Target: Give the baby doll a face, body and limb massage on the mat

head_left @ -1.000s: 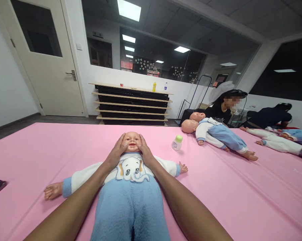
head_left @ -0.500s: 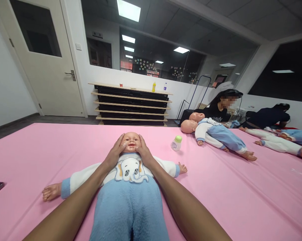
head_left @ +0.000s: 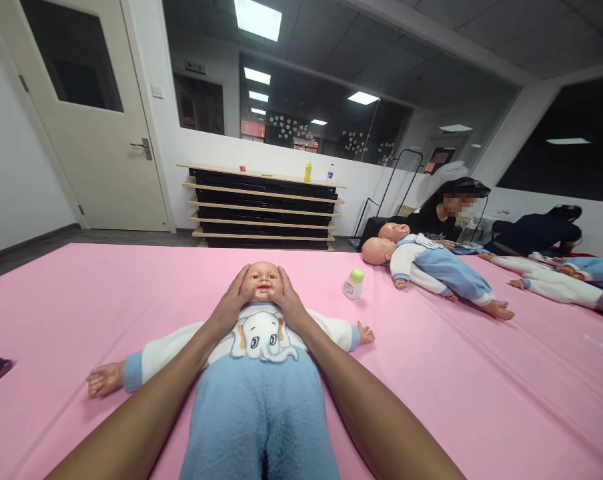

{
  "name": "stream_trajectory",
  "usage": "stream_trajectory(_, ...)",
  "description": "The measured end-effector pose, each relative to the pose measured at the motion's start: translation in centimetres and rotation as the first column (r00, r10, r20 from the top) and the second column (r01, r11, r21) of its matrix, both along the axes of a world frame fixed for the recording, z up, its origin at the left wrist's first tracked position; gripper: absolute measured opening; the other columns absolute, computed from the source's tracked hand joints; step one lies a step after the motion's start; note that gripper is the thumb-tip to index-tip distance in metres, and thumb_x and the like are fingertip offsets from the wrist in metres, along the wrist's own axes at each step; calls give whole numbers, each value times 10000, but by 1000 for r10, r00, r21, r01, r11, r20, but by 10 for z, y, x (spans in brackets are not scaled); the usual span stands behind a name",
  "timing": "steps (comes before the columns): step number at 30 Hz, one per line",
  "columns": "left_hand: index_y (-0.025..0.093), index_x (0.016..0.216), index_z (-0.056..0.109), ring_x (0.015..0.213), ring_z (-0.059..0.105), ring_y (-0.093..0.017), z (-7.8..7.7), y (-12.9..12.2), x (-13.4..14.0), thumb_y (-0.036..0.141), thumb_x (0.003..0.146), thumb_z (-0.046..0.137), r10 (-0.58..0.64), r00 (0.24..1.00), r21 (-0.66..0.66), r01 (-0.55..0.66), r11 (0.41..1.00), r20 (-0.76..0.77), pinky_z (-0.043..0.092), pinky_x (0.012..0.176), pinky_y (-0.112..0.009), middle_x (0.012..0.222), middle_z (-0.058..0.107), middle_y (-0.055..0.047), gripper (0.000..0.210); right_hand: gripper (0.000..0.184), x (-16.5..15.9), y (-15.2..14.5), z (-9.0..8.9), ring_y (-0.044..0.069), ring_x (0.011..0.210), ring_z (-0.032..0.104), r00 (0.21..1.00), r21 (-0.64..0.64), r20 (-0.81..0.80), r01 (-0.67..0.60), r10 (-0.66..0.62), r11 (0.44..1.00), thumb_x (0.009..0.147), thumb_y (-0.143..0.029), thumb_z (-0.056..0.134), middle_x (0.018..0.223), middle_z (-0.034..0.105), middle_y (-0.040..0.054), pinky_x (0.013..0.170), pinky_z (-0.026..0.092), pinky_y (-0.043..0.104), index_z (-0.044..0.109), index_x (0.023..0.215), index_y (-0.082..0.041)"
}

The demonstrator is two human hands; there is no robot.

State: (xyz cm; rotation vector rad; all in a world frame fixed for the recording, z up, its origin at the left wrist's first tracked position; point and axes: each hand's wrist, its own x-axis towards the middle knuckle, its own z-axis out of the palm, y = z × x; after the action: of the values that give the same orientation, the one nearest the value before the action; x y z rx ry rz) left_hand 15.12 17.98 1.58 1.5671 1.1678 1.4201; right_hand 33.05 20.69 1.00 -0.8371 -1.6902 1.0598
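The left hand (head_left: 233, 303) and the right hand (head_left: 290, 303) cup the two sides of the head of a smooth, flesh-coloured plastic baby doll (head_left: 263, 387), dressed in a white fleece top with an elephant appliqué and fuzzy blue trousers. The doll lies on its back on a desk (head_left: 431, 380) covered in pink sheeting, head away from the wearer and arms spread. Both hands are in contact with the face, fingers along its sides and thumbs on the cheeks, one on either side of the mouth.

Relative to one second ago, change is slight: the right thumb appears to lie a little nearer the mouth, while the left thumb and the doll's pose look much the same. The contact therefore seems maintained, with the work confined to the lower face.

A small white bottle with a light-green cap (head_left: 353, 285) stands upright near the doll's outstretched arm, in its earlier place. At right, beyond other dolls in white and blue clothing (head_left: 451, 270), a light-blue cloth (head_left: 469, 249) now shows before a co-worker in black (head_left: 426, 220).
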Motion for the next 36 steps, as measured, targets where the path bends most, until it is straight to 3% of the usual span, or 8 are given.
stream_trajectory(2,257,1487,223,1406,249,-269,3,-3,0,518,802,597,-9,997,-7,9,1000,-73,207,1160,-417,1537,269,-45,823,861,0,-2,1,231,1407,237,1000,-6,9,2,-2,1000,788,-400,637,1540,224,12,1166,192,406,163,1492,-260)
stream_trajectory(4,272,1493,189,1412,235,-257,3,-3,-1,505,799,610,-12,994,-19,10,1000,-106,196,1163,-418,1548,240,-39,844,842,0,-3,2,233,1404,246,1000,-21,16,14,-14,1000,792,-398,628,1536,236,5,1166,192,409,174,1490,-272)
stream_trajectory(12,260,1475,276,1419,216,-264,-9,8,-1,527,846,512,24,1000,-14,-24,1000,11,153,1180,-399,1542,258,-19,724,701,-1,3,-1,181,1426,181,1000,0,16,8,-8,1000,853,-303,457,1546,203,-7,1181,150,372,181,1492,-219)
stream_trajectory(18,270,1492,200,1403,255,-280,-2,1,-1,500,783,622,-11,998,-20,10,1000,-69,207,1157,-434,1536,272,-44,856,860,-1,-4,3,223,1406,241,1000,-11,17,18,-18,1000,777,-406,644,1537,231,-1,1169,192,388,179,1488,-270)
stream_trajectory(24,275,1492,197,1424,199,-257,-8,7,-3,499,828,564,-2,998,-33,0,999,-59,156,1171,-430,1559,205,-32,791,756,-1,1,2,210,1419,206,999,-18,32,26,-26,999,829,-330,529,1542,216,-19,1178,151,394,174,1493,-257)
stream_trajectory(27,269,1487,225,1421,211,-254,-5,3,-2,506,849,523,1,999,-26,-2,1000,-39,169,1172,-409,1556,218,-27,743,698,-1,3,0,190,1426,184,1000,-4,10,5,-5,1000,855,-309,461,1543,212,-18,1179,152,383,183,1491,-238)
stream_trajectory(32,274,1497,170,1411,240,-263,3,-3,0,485,804,605,-13,995,-26,11,1000,-97,192,1161,-426,1551,230,-47,845,846,0,-2,1,223,1416,215,1000,-3,17,4,-4,1000,795,-412,629,1540,221,0,1173,173,403,168,1490,-271)
stream_trajectory(36,269,1495,184,1414,232,-264,-4,4,0,494,804,594,1,998,-49,-4,999,-64,170,1167,-430,1550,233,-47,834,779,-1,-3,3,216,1422,197,998,-15,48,32,-31,999,833,-403,571,1543,211,-9,1179,144,404,175,1491,-273)
